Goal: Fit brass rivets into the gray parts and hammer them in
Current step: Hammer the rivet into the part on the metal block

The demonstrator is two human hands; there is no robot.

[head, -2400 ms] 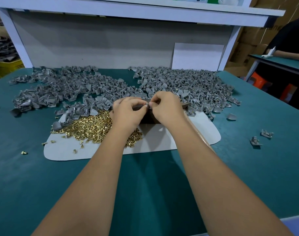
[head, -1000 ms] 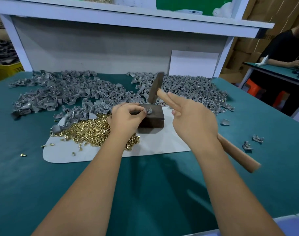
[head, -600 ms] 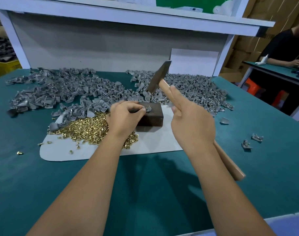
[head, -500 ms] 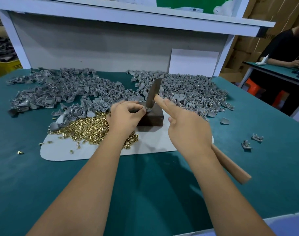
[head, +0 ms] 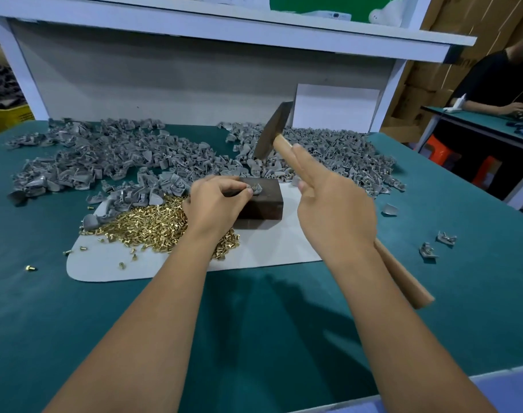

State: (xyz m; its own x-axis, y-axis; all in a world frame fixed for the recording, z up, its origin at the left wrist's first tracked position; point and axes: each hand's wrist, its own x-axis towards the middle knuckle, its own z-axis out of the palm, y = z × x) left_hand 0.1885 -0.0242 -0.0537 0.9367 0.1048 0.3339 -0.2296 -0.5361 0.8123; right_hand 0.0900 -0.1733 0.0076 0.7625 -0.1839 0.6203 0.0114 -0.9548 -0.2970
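The left hand (head: 217, 204) pinches a gray part (head: 256, 190), seemingly with a rivet in it, on the dark block (head: 261, 201). The right hand (head: 335, 210) grips the hammer (head: 272, 131), raised above the block. Loose rivets (head: 153, 228) lie left on the tabletop (head: 254, 338).

The surface (head: 284, 338) is a plain teal green. On it lies a pale off-white mat (head: 269, 248) carrying a heap of shiny brass rivets (head: 153, 228) and a dark brown block (head: 263, 204). The gray parts (head: 105, 156) are a uniform dull gray. The hammer (head: 272, 132) has a dark gray head and a light tan wooden handle. The shelf frame (head: 224, 25) is white.
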